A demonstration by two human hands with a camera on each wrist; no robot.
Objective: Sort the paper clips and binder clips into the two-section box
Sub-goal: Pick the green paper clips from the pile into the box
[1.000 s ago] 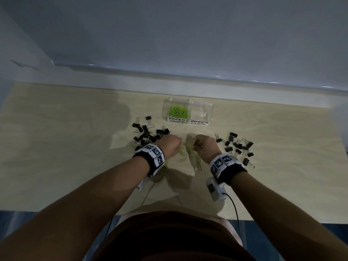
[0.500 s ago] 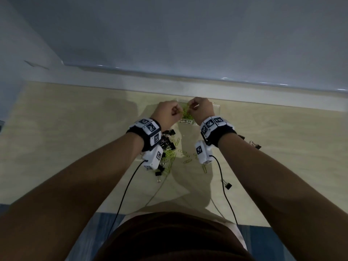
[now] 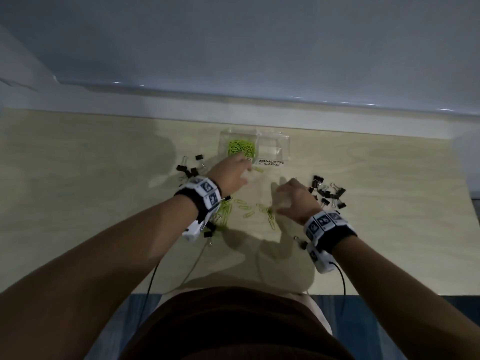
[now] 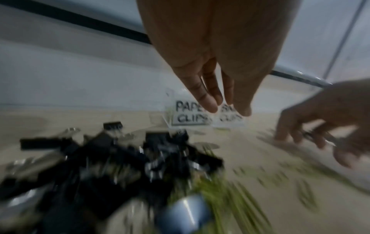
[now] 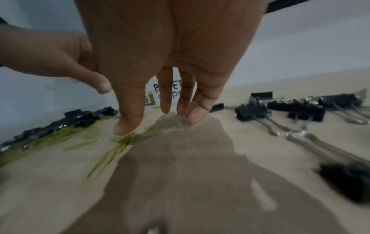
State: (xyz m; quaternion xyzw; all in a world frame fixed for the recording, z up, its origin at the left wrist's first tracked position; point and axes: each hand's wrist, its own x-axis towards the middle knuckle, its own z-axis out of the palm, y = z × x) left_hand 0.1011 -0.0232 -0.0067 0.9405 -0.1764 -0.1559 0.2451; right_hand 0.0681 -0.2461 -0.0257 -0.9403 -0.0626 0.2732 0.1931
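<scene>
The clear two-section box (image 3: pixel 285 141) stands at the table's far middle. Its left section holds green paper clips (image 3: pixel 241 148); the section labelled BINDER CLIPS (image 3: pixel 271 162) shows no clips. My left hand (image 3: pixel 235 172) hovers just in front of the box with straight fingers (image 4: pixel 210 104) and holds nothing. My right hand (image 3: pixel 291 198) reaches down onto loose green paper clips (image 3: pixel 267 211) on the table, its fingers (image 5: pixel 128 125) straight and touching them. Black binder clips lie in a left pile (image 3: pixel 189 171) and a right pile (image 3: pixel 328 193).
More green paper clips (image 3: pixel 223 214) are heaped under my left wrist, mixed with binder clips (image 4: pixel 120 158). A single binder clip (image 3: pixel 298 241) lies by my right wrist. A pale wall ledge (image 3: pixel 181 110) runs behind the box. Wrist camera cables hang over the table's near edge.
Both hands have left the box's paper-clip section and come back toward me. Their pinched fingers have straightened. The right hand has dropped onto the loose paper clips.
</scene>
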